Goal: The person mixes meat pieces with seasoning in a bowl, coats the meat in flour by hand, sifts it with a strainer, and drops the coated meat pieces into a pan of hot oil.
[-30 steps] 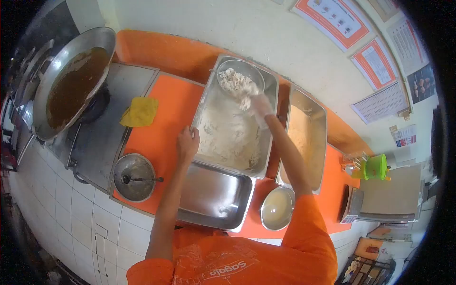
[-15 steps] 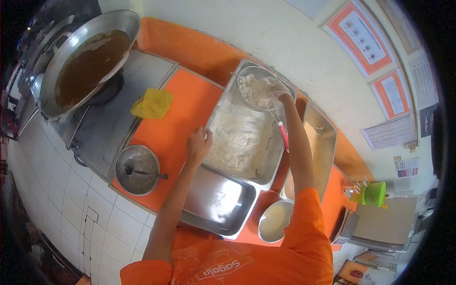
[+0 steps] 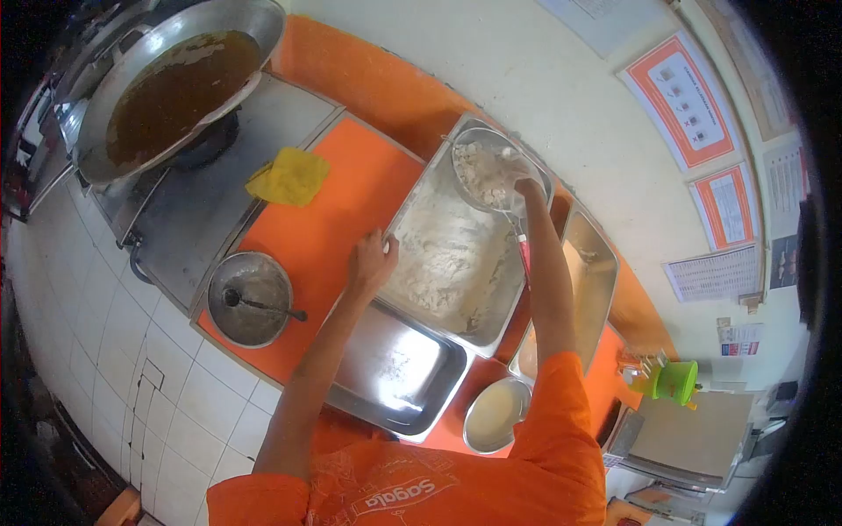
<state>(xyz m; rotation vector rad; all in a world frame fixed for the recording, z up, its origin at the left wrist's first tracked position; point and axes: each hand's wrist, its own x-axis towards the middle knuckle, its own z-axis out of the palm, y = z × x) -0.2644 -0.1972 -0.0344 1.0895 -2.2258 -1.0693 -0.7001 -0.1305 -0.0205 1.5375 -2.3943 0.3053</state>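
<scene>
Floury pieces (image 3: 478, 172), beside right fingers (image 3: 517, 175); strainer (image 3: 493, 137) beneath

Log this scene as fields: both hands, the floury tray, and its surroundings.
Left hand: at the left rim of the tray
Right hand: at floury pieces in the strainer
Tray: floury bottom, strainer at far end
Left: cloth, bowl holding a utensil, wok of brown liquid
Right: second tray
Near side: pan, bowl of pale liquid

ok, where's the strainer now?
Head view, upper right of centre: the strainer, right hand at its rim, is over the wall-side end of the floury tray.
</scene>
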